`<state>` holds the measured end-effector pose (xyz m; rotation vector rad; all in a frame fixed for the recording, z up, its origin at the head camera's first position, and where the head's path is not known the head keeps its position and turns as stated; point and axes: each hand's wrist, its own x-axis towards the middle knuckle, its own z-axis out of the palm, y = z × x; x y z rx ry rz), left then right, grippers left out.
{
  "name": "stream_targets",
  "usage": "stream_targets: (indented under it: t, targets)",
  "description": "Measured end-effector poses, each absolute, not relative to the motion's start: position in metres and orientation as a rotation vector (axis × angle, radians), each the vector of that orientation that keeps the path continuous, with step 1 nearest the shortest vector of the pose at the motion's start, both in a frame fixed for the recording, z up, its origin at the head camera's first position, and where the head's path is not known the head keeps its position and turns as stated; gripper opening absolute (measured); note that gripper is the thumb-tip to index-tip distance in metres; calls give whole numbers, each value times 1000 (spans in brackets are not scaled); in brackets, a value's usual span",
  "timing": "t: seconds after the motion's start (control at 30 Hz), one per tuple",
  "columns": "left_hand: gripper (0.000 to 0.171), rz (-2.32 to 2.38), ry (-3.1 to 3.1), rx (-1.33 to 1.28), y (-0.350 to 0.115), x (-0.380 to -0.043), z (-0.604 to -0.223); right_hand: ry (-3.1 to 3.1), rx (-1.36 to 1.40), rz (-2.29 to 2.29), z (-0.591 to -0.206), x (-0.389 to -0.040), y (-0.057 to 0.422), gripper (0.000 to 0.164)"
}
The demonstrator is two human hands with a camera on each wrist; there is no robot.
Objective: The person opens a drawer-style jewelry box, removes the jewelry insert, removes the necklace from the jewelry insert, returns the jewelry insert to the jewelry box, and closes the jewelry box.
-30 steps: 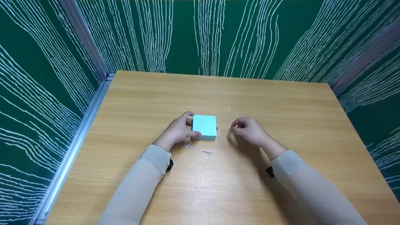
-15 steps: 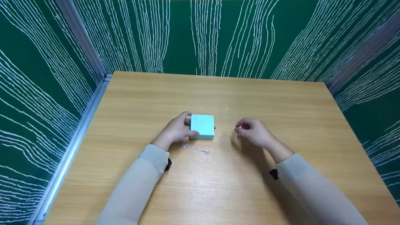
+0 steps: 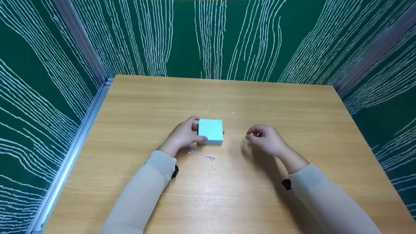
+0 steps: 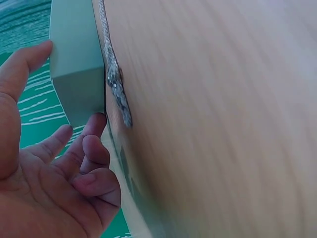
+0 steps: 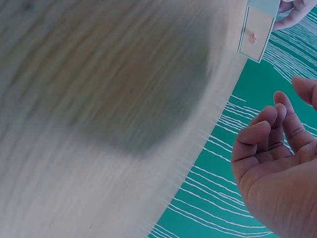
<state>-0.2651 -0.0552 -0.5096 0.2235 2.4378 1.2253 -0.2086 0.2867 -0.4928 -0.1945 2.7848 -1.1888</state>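
A small turquoise box lies flat on the wooden table. My left hand grips it from the left, thumb at the near corner and a finger at the far corner. In the left wrist view the same hand has its other fingers loosely bent beside the box. A silver chain lies just in front of the box, bunched at both ends. My right hand hovers right of the box, fingers loosely curled with nothing visible in them. The right wrist view shows the drawer-like end with a small tab.
A few tiny white specks lie on the table beyond the box. Green walls with white wavy lines stand at the back and both sides. A metal rail runs along the table's left edge.
My right hand has drawn away to the right from the box's tab. The box, still in my left hand, has shifted slightly right relative to the chain. The head view has shifted a little.
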Motion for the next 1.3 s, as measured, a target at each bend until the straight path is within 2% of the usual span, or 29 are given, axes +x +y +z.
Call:
stream_targets:
  t: [0.47,1.3]
  targets:
    - [91,1245,2442,222,-42,-265,-507,2782,-219,-1222,-497,-202,289,18]
    - [94,1188,2469,272,-17,-267,-504,2751,-166,-1219,-497,-193,295,21]
